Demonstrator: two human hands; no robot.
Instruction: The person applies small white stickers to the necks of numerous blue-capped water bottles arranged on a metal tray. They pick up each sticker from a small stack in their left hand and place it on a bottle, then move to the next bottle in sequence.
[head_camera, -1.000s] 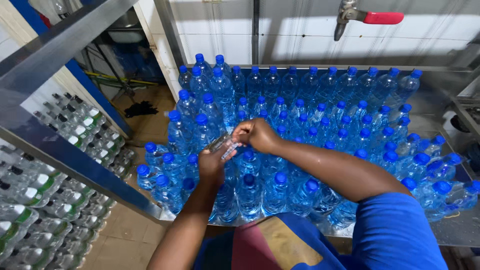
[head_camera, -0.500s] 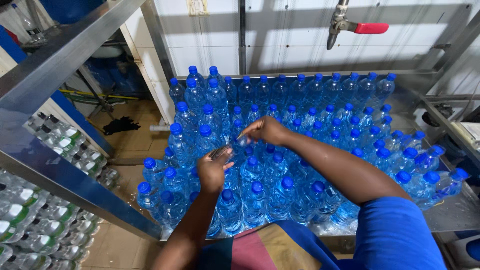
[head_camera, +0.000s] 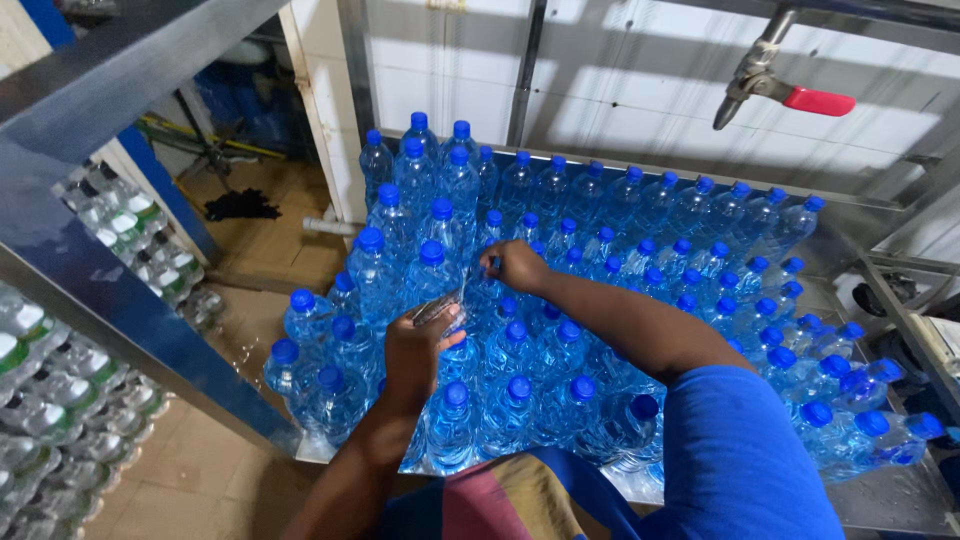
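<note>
A small clear plastic piece (head_camera: 440, 306), glinting like a shrink seal or wrapper, sits pinched in the fingers of the left hand (head_camera: 418, 348) just above the blue caps near the middle of a packed crowd of water bottles (head_camera: 560, 330). The right hand (head_camera: 515, 265), at about one o'clock from the left and close beside it, has its fingers curled together over a blue bottle cap (head_camera: 492, 266); whether it actually grips the cap or a strand of the plastic cannot be told. Half a second ago the two hands were nearly joined around the clear piece; now they have drawn slightly apart, the left lower and nearer the person, the right farther out over the bottles. The bottles, all clear blue with blue caps, stand upright and touching on a wet metal table (head_camera: 890, 500), filling it from nine o'clock to three o'clock. The person's blue sleeve (head_camera: 740, 460) fills the five o'clock corner. At one o'clock, a pipe valve with a red handle (head_camera: 818, 100) hangs before a white tiled wall (head_camera: 620, 90). At nine o'clock, a grey steel beam (head_camera: 110, 290) cuts diagonally across the view, with shrink-wrapped packs of smaller bottles (head_camera: 40, 400) stacked behind and below it on the floor side.
</note>
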